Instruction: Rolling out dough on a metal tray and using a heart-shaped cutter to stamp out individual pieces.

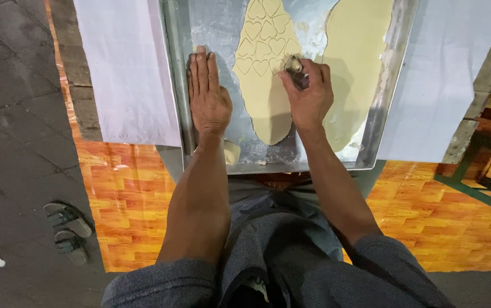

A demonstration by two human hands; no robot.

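Far left, on the dark stone floor, a pair of sandals point(67, 231) lies beside a strip of orange wood-pattern flooring point(121, 188). Next comes a white sheet of paper point(125, 68) hanging over the bench, just beside the metal tray point(174, 74) in front of me.

My left hand point(208, 94) lies flat and released on the tray's floured left side, fingers point(202, 65) straight and together, pointing away from me, holding nothing. Its edge runs along the tray's left rim. A small lump of dough point(231, 153) sits near my left wrist, by the near rim.

To the right of that hand is a long sheet of dough point(268, 111), its long axis running away from me. Its far part is already stamped with heart shapes point(262, 40); the near part is smooth and uncut.

My right hand point(309, 94) is clenched around a small metal cookie cutter point(294, 67), pressed at the sheet's right edge, just beside the nearest hearts. The uncut dough lies toward me and slightly left of the cutter, nearer my right hand than my left.

Further right, a second, wider dough sheet point(356, 63) lies unstamped, then more white paper point(445, 68) and a dark green frame point(488, 171) on the floor.

The tray's far end and both sheets' far ends are cut off. My fingers hide most of the cutter, so I cannot make out its shape. My knees cover the bench's front.
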